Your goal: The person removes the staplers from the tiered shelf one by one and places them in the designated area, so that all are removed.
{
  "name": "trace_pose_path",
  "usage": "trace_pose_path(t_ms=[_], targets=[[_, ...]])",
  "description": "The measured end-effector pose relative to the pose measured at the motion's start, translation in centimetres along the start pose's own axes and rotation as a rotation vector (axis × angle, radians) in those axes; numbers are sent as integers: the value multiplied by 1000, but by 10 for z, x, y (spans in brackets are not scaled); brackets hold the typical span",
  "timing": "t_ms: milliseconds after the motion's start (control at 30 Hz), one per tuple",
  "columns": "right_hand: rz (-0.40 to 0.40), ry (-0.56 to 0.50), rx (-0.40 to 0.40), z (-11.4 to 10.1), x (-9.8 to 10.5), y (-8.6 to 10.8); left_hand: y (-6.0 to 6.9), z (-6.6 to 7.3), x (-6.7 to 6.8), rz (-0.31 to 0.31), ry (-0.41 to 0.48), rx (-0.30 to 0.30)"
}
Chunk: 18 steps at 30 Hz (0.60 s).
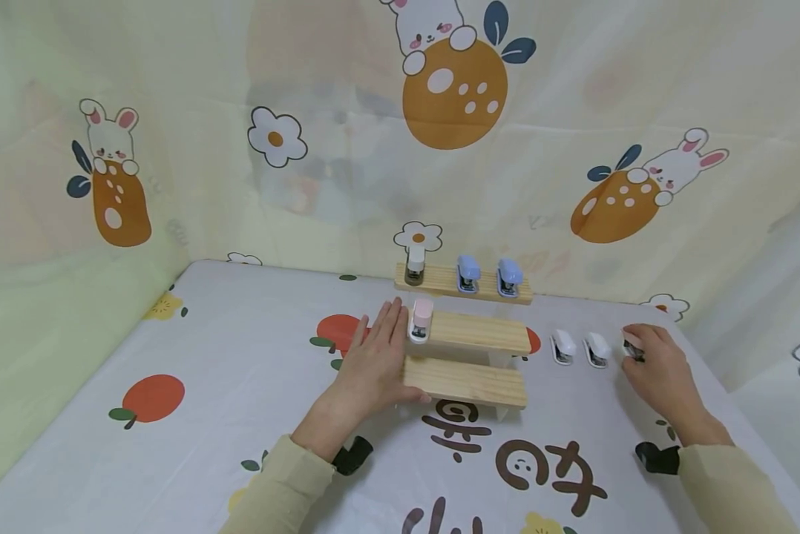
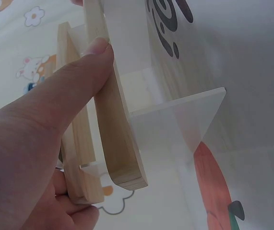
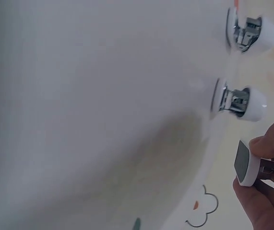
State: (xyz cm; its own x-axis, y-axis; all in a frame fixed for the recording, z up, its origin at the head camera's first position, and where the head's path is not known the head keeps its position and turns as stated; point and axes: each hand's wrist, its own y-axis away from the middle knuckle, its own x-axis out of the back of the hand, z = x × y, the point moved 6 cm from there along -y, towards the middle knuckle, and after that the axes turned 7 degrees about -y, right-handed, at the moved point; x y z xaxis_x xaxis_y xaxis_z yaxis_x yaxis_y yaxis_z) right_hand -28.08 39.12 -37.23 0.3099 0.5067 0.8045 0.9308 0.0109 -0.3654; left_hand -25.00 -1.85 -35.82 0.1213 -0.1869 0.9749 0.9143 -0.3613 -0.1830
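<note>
In the head view, the left hand [image 1: 373, 360] lays straight fingers along the left end of a three-tier pale wooden rack [image 1: 470, 382], while the right hand [image 1: 663, 374] pinches a small white-based stapler [image 1: 634, 351] beside two rounded white staplers [image 1: 597, 348] on the table [image 1: 233, 356]. The left wrist view shows the thumb [image 2: 79, 76] touching the rack's front board [image 2: 117, 129]. In the right wrist view, the held stapler tilts, its grey underside showing.
</note>
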Motion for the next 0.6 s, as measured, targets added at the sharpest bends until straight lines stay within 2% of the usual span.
trace_pose_path(t_ms=[100,600], targets=[[-13,3,-11,6,-3,-1,0,0,0,-3,4,-2],[-179,47,-106,26,-19,-12,1,0,1,-7,-5,-3]])
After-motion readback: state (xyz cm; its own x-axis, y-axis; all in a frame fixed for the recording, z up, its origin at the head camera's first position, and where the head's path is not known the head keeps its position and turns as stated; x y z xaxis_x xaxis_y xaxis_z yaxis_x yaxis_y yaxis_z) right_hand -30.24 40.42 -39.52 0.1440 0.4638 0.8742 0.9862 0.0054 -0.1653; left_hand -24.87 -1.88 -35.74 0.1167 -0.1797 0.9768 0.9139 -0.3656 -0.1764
